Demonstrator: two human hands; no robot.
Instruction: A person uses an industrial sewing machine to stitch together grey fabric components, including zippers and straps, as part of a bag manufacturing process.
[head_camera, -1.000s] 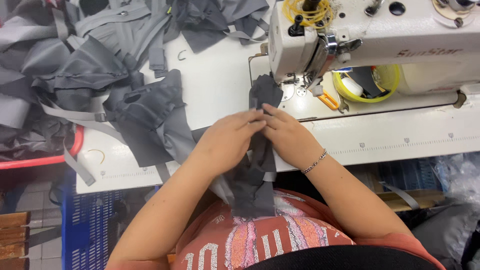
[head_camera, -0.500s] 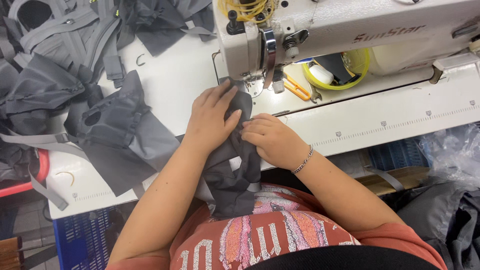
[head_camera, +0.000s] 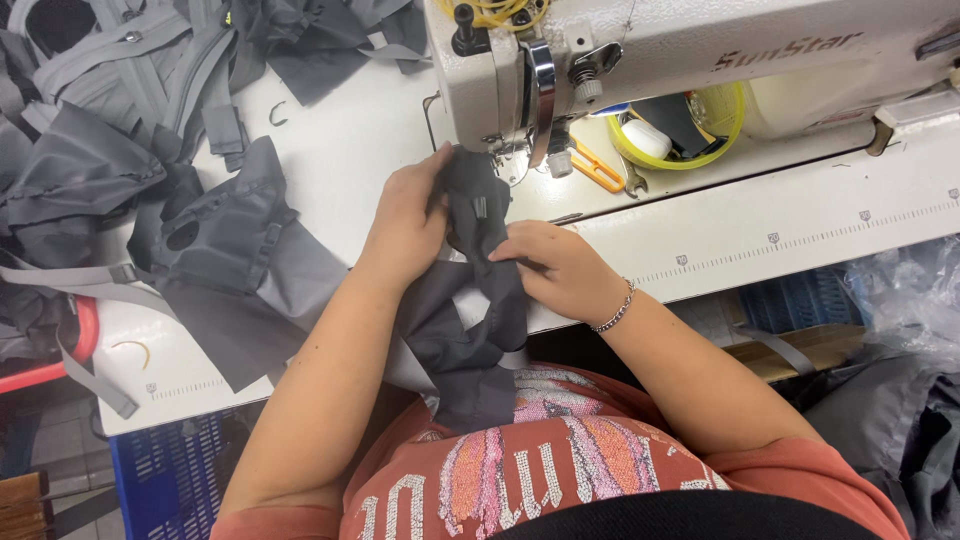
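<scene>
**Dark Fabric Held Flat at the Needle**

Pressing a dark grey fabric piece (head_camera: 470, 300) onto the white counter (head_camera: 330, 150), both hands sit just in front of the sewing machine (head_camera: 640, 60). The left hand (head_camera: 408, 215) lies with fingers together along the left edge of the cloth, its fingertips reaching up beside the presser foot (head_camera: 505, 165). The right hand (head_camera: 560, 265), a thin bracelet (head_camera: 612, 310) at its wrist, curls over the right side of the cloth, fingers bent down on it; whether it pinches a fold or only presses I cannot tell. The fabric runs from under the machine's head, between the two hands, over the counter's front edge and down onto the person's lap.

The cloth looks light, thin and limp, probably a smooth synthetic that slides easily on the counter; it folds and bunches where it hangs. Holding it flat with open fingers on either side of the seam line, close to the foot, seems the surest grip, since a pinch farther back would let it pucker.

Left of the hands lies a heap of similar grey pieces with straps (head_camera: 130, 150). Behind the machine's arm stands a yellow bowl (head_camera: 690, 125) with small items, and orange-handled snips (head_camera: 590, 165) rest near the needle. A blue crate (head_camera: 170, 470) sits below the counter.
</scene>
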